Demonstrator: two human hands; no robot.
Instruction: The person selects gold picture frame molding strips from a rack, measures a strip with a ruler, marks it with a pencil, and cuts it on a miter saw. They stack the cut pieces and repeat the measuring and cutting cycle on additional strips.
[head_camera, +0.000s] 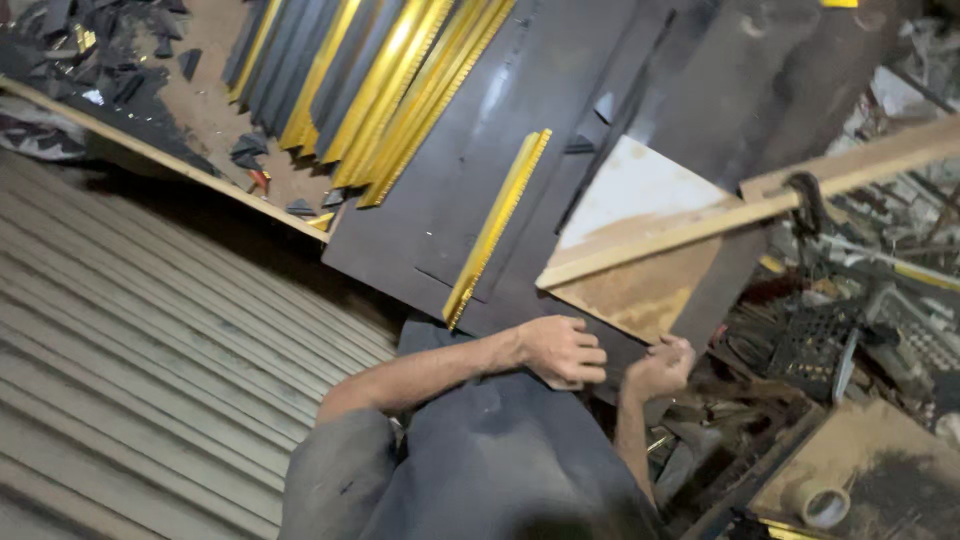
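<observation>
My left hand (562, 350) rests with curled fingers on the near edge of a large dark board (470, 170), gripping that edge. My right hand (660, 366) is closed in a fist at the near corner of a brown and white panel (640, 240) that lies on the dark board; I cannot tell whether it grips anything. A single gold moulding strip (497, 225) lies on the dark board just beyond my left hand. A pale wooden batten (740, 210) crosses the panel, with a dark clamp (806, 200) on it.
A bundle of gold and dark frame mouldings (370, 90) lies at the far side. Dark offcuts (100, 50) are scattered at top left. A corrugated metal surface (150, 380) fills the left. Cluttered tools (850, 340) and a tape roll (820, 503) sit at right.
</observation>
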